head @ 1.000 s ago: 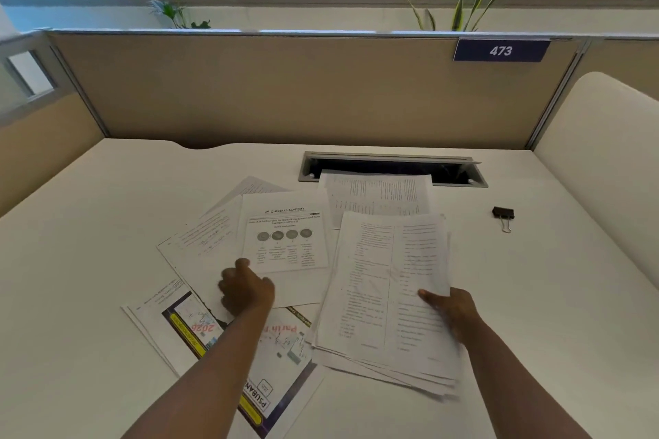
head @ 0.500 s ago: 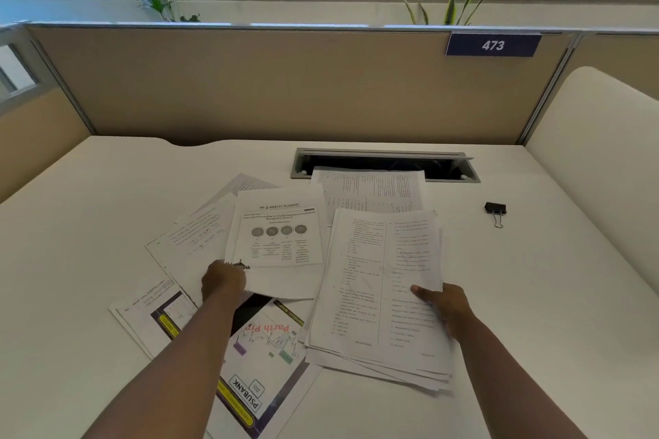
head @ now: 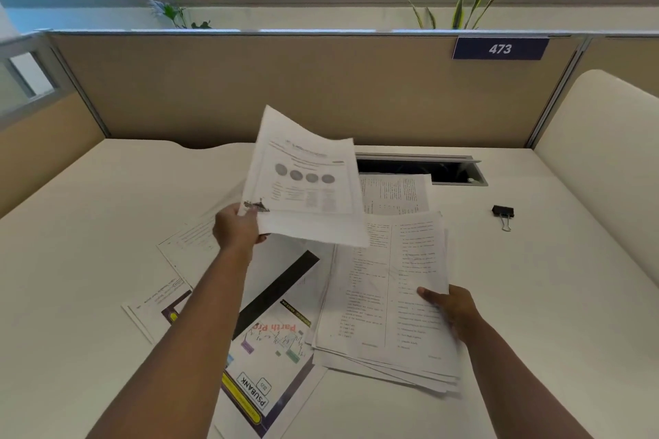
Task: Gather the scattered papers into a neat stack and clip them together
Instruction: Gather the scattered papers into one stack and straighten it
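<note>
Binder clip (head: 502,212) apart – loose sheets (head: 249,349) beside stack (head: 388,296)

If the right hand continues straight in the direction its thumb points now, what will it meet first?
The right hand points left across the stack of printed papers that it already holds, so it would only slide over that top sheet. Beyond the stack lies the PSUBANK booklet.

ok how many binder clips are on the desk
1: a black binder clip sits alone on the desk, to the right of the papers. Another could be hidden under the sheets.
</note>
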{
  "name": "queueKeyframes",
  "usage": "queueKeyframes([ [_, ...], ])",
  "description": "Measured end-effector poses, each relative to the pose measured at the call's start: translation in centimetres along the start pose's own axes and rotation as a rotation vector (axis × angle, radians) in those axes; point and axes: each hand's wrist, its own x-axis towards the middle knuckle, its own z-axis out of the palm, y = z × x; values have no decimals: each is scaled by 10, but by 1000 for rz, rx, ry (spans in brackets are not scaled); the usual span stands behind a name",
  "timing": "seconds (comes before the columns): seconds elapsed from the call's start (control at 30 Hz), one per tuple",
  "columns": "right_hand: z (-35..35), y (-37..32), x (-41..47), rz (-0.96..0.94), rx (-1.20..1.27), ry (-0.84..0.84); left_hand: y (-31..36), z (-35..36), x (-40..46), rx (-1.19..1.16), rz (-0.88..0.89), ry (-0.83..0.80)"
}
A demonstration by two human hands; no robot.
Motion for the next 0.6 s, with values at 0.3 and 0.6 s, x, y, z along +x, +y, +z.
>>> queueKeyframes([
  [0.3,0,0,-1,17,-4,19,-81,41,-45,244,-146,-208],
  [0.6,4,-5,3,69,-4,84,-110,50,-73,497,-101,-382],
])
